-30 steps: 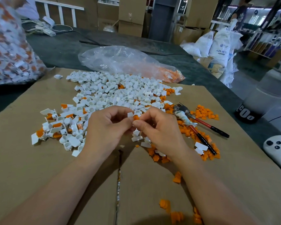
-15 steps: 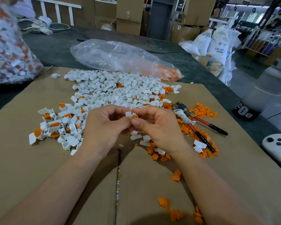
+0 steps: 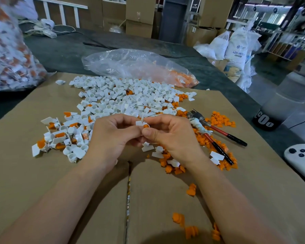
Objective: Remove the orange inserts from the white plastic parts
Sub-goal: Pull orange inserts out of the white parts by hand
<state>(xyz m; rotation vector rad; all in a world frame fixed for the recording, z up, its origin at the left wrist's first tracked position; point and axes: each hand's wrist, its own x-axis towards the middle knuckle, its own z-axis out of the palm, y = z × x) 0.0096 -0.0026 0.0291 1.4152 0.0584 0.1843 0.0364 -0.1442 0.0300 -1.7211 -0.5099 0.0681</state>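
— Where do we have room?

— Bare cardboard sheet (image 3: pixel 42 182) fills the lower left of the frame. Its far edge meets the dark tabletop (image 3: pixel 69 50) at the top, and its right edge slants down past the pliers (image 3: pixel 217 136).

— And the bags?

— The clear plastic bag (image 3: pixel 130 66) at upper centre lies flat, with orange pieces gathered in its right end. The big bag (image 3: pixel 7 50) at upper left is packed with white and orange parts.

— What are we holding?

— At frame centre, above the cardboard and just in front of the pile of white parts (image 3: pixel 123 97), our left hand (image 3: pixel 113 136) curls in and pinches the white plastic part (image 3: pixel 139 123). Our right hand (image 3: pixel 171 138) has thumb and forefinger nipped on the orange insert (image 3: pixel 146 126).

— Which way does it lie?

— Roughly left to right across the frame: flat white tab to the left, orange end to the right.
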